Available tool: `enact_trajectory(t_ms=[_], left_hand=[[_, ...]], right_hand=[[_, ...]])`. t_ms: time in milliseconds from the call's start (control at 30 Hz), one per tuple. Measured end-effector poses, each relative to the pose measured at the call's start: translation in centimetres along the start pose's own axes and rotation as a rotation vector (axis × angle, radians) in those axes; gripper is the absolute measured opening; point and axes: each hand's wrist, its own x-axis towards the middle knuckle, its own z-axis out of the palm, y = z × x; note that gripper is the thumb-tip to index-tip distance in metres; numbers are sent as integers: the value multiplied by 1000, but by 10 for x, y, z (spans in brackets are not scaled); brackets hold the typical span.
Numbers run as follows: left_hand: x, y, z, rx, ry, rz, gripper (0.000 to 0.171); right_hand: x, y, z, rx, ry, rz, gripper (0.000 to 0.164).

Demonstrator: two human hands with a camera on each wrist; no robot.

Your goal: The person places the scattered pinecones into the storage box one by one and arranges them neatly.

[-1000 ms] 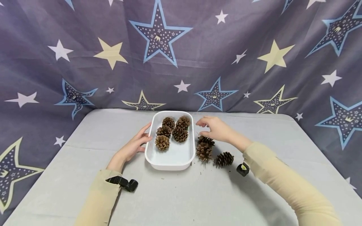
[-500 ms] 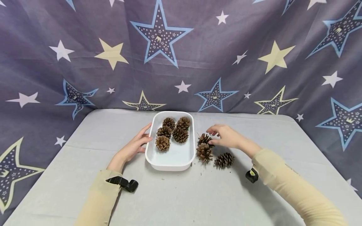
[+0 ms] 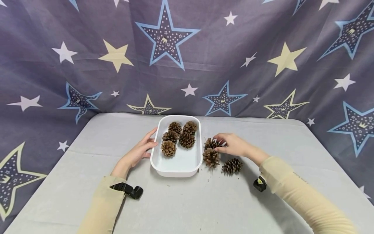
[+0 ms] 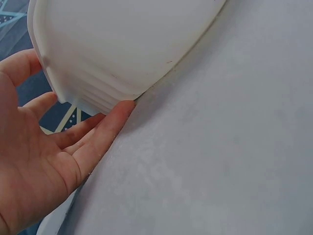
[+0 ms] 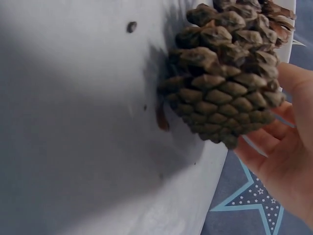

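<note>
A white rectangular tub (image 3: 175, 174) stands mid-table with several brown pine cones (image 3: 168, 148) in its left and far part. My left hand (image 3: 137, 152) rests on its left side, thumb at the rim and the other fingers fairly straight along the outer wall (image 4: 98, 73). Right of the tub, my right hand (image 3: 233, 144) grips the farthest loose pine cone (image 3: 211, 144) between thumb and bent fingers. A second pine cone (image 3: 211, 157) lies just in front of it. A third pine cone (image 3: 232, 166) lies nearer and right, large in the right wrist view, partly covering the hand.
A pale grey cloth covers the table (image 3: 181, 208), with small dark crumbs near the loose cones. A dark star-patterned curtain (image 3: 187, 65) hangs along the table's far edge. Black wrist cameras sit on both sleeves.
My right hand has drawn back from beside the tub's far right side, then come down onto the farthest loose pine cone, its fingers closing about it. The left hand and tub have stayed put.
</note>
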Motion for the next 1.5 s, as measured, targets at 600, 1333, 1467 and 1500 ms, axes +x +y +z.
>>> enact_trajectory(t_ms=[600, 1333, 1467, 1500], left_hand=[[0, -1, -1, 6, 3, 8, 65], [-1, -1, -1, 3, 5, 9, 66], [-6, 8, 3, -3, 1, 1, 65], [-6, 8, 3, -2, 1, -3, 65]], right_hand=[[3, -3, -1, 24, 72, -23, 51], [10, -17, -28, 25, 246, -86, 42], [13, -26, -31, 20, 245, -91, 42], [13, -29, -31, 20, 243, -91, 42]])
